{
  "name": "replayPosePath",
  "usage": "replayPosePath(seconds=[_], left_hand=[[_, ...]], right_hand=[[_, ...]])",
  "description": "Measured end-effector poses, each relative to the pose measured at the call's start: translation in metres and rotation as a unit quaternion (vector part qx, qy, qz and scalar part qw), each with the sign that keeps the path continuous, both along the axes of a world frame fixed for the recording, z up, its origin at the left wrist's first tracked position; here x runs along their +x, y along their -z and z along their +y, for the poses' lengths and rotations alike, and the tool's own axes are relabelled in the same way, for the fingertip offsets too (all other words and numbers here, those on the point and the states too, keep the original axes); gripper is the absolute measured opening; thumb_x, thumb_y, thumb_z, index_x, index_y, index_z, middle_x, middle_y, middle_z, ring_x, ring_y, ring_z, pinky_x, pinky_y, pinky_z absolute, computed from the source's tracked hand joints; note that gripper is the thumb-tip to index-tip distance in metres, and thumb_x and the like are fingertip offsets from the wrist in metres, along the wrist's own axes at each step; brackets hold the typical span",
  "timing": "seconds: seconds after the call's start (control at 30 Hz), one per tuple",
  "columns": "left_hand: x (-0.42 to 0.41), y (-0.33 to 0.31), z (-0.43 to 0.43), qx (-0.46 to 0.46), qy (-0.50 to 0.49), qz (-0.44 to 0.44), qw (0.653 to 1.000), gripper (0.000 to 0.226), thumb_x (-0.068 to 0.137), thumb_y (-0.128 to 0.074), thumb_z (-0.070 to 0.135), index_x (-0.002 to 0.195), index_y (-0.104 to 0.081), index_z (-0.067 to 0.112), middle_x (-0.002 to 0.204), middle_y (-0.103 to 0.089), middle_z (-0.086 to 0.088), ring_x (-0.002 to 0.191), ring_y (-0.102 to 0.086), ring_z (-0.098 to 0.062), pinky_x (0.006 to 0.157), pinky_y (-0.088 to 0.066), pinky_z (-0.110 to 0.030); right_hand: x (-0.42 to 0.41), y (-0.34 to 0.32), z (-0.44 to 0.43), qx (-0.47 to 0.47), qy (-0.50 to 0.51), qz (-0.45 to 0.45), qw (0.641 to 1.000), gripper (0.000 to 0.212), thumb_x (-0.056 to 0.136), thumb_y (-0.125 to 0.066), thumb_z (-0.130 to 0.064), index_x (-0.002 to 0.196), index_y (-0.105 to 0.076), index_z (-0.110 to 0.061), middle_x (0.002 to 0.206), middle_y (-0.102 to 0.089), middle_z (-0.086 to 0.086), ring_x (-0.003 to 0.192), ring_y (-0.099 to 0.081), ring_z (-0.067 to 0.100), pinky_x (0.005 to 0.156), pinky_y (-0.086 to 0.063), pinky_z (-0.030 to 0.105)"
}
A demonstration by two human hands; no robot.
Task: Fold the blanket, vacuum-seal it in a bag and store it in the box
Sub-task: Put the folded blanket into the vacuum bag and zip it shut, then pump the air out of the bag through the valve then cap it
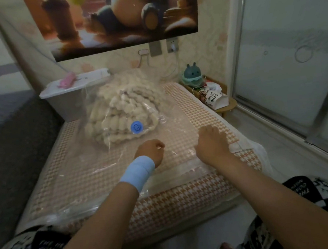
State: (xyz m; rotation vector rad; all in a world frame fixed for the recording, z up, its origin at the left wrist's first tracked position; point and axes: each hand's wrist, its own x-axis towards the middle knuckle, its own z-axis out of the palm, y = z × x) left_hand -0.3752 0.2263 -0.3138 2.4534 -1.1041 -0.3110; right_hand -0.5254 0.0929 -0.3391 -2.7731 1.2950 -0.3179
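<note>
I am pressing my right hand (212, 144) flat on the bag (107, 169), fingers straight and a little apart. My left hand (151, 151) is resting beside it with fingers curled; whether they are pinching film I cannot tell. The blanket (121, 104) is sitting bunched at the bag's far end, beneath the valve (136, 127), just in front of the box (68, 107). The film under my palms is looking creased, so I am risking a poor seal, since any fold left in the closure would be letting air back in.
</note>
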Motion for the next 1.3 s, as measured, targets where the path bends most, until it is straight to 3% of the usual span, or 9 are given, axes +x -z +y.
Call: replayPosePath(seconds=[0.2, 0.33, 0.47, 0.57, 0.77, 0.87, 1.03, 1.17, 1.3], left_hand=[[0.046, 0.044, 0.0, 0.245, 0.02, -0.104, 0.964, 0.09, 0.082, -0.046, 0.073, 0.147, 0.011, 0.048, 0.156, 0.028, 0.003, 0.144, 0.023, -0.029, 0.111, 0.002, -0.065], [0.066, 0.049, -0.008, 0.277, 0.055, -0.093, 0.955, 0.097, 0.071, -0.045, 0.083, 0.148, 0.002, 0.048, 0.16, 0.014, 0.004, 0.147, 0.007, -0.03, 0.112, -0.006, -0.064], [0.082, 0.006, -0.044, 0.22, 0.063, -0.214, 0.949, 0.072, 0.082, -0.038, 0.077, 0.136, -0.044, 0.03, 0.148, -0.032, -0.007, 0.133, -0.034, -0.032, 0.106, -0.029, -0.05], [0.097, -0.019, -0.09, 0.084, 0.087, -0.295, 0.948, 0.044, 0.091, -0.045, 0.055, 0.122, -0.052, 0.025, 0.13, -0.05, -0.006, 0.12, -0.044, -0.03, 0.098, -0.035, -0.042], [0.139, -0.03, -0.181, 0.054, 0.118, -0.396, 0.909, 0.064, 0.083, -0.053, 0.057, 0.14, -0.036, 0.033, 0.15, -0.032, -0.005, 0.139, -0.023, -0.03, 0.115, -0.008, -0.052], [0.166, -0.032, -0.208, 0.107, 0.088, -0.441, 0.887, 0.095, 0.071, -0.045, 0.08, 0.149, -0.012, 0.038, 0.161, 0.0, -0.005, 0.146, 0.005, -0.035, 0.109, 0.01, -0.066], [0.198, -0.036, -0.206, 0.2, 0.066, -0.421, 0.882, 0.104, 0.065, -0.046, 0.083, 0.151, -0.007, 0.039, 0.161, 0.007, -0.005, 0.144, 0.015, -0.038, 0.105, 0.011, -0.071], [0.228, -0.049, -0.18, 0.252, 0.022, -0.374, 0.892, 0.106, 0.068, -0.047, 0.079, 0.151, 0.005, 0.039, 0.159, 0.017, -0.002, 0.144, 0.019, -0.037, 0.106, 0.006, -0.07], [0.25, -0.07, -0.153, 0.211, 0.053, -0.315, 0.924, 0.102, 0.073, -0.047, 0.075, 0.148, 0.013, 0.041, 0.161, 0.003, 0.002, 0.147, 0.001, -0.029, 0.11, -0.005, -0.064]], right_hand=[[0.05, 0.006, -0.009, 0.099, -0.195, -0.008, 0.976, 0.043, 0.107, -0.035, -0.034, 0.136, -0.045, -0.004, 0.163, -0.02, 0.01, 0.151, -0.016, 0.025, 0.119, -0.02, 0.049], [0.063, 0.024, -0.039, 0.217, -0.164, 0.097, 0.957, 0.052, 0.107, -0.034, -0.035, 0.15, -0.03, -0.006, 0.163, -0.02, 0.015, 0.144, -0.031, 0.033, 0.114, -0.031, 0.044], [0.084, 0.009, -0.07, 0.24, -0.126, -0.042, 0.962, 0.035, 0.105, -0.032, -0.04, 0.115, -0.056, -0.016, 0.119, -0.057, 0.012, 0.111, -0.054, 0.031, 0.094, -0.039, 0.04], [0.099, -0.01, -0.108, 0.199, -0.088, -0.099, 0.971, 0.024, 0.105, -0.032, -0.033, 0.095, -0.047, -0.017, 0.093, -0.047, 0.006, 0.086, -0.049, 0.025, 0.08, -0.037, 0.036], [0.133, 0.003, -0.201, 0.187, -0.049, -0.011, 0.981, 0.033, 0.101, -0.049, -0.021, 0.069, -0.052, -0.013, 0.075, -0.049, 0.003, 0.083, -0.054, 0.031, 0.066, -0.039, 0.032], [0.162, 0.008, -0.225, 0.246, -0.031, -0.044, 0.968, 0.029, 0.104, -0.043, -0.02, 0.081, -0.055, -0.009, 0.098, -0.053, 0.013, 0.096, -0.055, 0.03, 0.072, -0.035, 0.03], [0.216, -0.023, -0.206, 0.388, -0.02, -0.274, 0.879, 0.076, 0.101, -0.04, -0.057, 0.154, -0.019, -0.006, 0.157, -0.032, 0.011, 0.141, -0.037, 0.03, 0.11, -0.031, 0.039], [0.27, -0.045, -0.171, 0.365, -0.103, -0.253, 0.89, 0.068, 0.094, -0.057, -0.053, 0.137, -0.039, -0.003, 0.115, -0.055, 0.003, 0.101, -0.054, 0.02, 0.093, -0.046, 0.037], [0.307, -0.06, -0.147, 0.279, -0.117, -0.178, 0.936, 0.056, 0.097, -0.052, -0.041, 0.137, -0.04, -0.003, 0.135, -0.053, 0.015, 0.123, -0.053, 0.034, 0.1, -0.044, 0.042]])
